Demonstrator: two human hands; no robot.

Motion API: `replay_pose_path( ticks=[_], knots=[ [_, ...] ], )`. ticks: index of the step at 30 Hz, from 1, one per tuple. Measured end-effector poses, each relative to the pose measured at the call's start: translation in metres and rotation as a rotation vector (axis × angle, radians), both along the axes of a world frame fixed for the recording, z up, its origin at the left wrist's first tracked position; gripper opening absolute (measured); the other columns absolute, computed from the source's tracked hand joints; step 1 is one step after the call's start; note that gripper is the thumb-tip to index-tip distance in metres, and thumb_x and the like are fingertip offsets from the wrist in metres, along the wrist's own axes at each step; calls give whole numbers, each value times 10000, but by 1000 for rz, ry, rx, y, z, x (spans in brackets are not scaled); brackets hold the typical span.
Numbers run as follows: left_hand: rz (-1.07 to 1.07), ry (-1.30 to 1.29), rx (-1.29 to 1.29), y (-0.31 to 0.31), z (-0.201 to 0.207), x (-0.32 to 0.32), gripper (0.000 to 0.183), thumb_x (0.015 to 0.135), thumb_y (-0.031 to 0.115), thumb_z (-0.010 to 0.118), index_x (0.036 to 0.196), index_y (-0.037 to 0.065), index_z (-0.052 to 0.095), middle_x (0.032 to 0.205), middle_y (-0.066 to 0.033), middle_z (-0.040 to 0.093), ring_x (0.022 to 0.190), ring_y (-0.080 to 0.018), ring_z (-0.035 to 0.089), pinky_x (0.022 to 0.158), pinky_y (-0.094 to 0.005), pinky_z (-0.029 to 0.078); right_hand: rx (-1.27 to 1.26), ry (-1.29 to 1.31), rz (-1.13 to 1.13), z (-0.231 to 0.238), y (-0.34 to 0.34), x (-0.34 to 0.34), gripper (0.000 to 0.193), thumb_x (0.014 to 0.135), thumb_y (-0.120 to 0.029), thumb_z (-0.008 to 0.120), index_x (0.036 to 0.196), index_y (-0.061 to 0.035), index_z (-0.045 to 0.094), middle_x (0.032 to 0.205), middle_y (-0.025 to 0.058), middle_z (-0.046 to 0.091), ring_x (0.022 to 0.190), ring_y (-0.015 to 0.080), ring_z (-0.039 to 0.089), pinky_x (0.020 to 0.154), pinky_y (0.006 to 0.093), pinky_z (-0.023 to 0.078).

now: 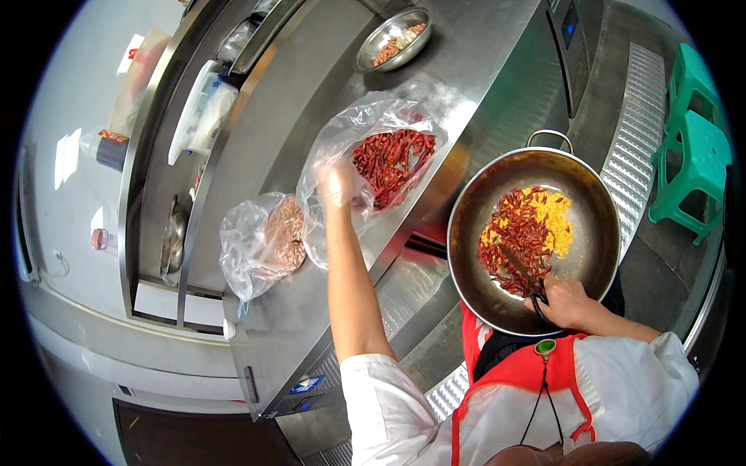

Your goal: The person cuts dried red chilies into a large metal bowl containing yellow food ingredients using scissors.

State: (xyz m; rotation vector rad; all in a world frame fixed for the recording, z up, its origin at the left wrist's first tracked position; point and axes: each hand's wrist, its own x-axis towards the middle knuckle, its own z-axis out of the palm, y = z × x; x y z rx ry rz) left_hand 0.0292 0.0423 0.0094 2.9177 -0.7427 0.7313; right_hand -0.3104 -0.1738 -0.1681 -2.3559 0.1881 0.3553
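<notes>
My right hand (pixel 571 301) is closed round the black handles of a pair of scissors (pixel 532 287), whose blades reach over the cut dried chillies in a large metal pan (pixel 596 256). Dark red chilli pieces (pixel 513 241) lie there beside yellow crumbly bits (pixel 553 221). With the arm stretched forward, my left hand (pixel 336 185) is at the near-left side of a clear plastic bag (pixel 342 128) on the steel counter. Whole dried red chillies (pixel 392 159) fill this open bag. Glare and plastic blur my left fingers, so their grip is unclear.
Left of the chillies, a second clear bag holds peanuts (pixel 286 233). A metal bowl (pixel 404 39) with food pieces stands farther along the counter (pixel 466 46). Shelves (pixel 206 116) with containers run along the left. Green plastic stools (pixel 691 167) stand on the floor at right.
</notes>
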Motion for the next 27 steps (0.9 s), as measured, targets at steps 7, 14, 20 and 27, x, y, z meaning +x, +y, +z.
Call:
replay_pose_path(
  ticks=[7,14,20,27],
  knots=[
    [32,797,-945,-39,14,-111,254,859,283,482,768,78,604,647,23,466,573,-89,389,512,-248,285,10,-27,-71,0,-5,-3,621,830,-541,521,885,78,519,802,278,612,776,429,608,714,479,475],
    [-20,1443,-1329,-72,-74,-200,123,830,110,503,942,88,549,639,40,475,514,-37,379,449,-185,259,93,-50,-72,9,-9,0,578,842,-503,516,859,73,472,755,280,597,739,435,601,700,480,465],
    [-84,1442,-1204,-69,-133,-213,255,899,305,534,926,54,566,675,-25,577,479,-81,454,451,-198,364,98,-54,-77,13,-8,0,538,833,-471,545,872,59,463,738,253,588,730,424,596,685,474,451],
    [-142,1359,-1078,-67,-164,-226,368,931,386,487,881,29,561,611,-40,544,431,-108,477,410,-225,400,79,-3,-53,7,-8,0,571,824,-505,543,890,58,473,760,251,594,740,415,601,682,476,451]
  ],
)
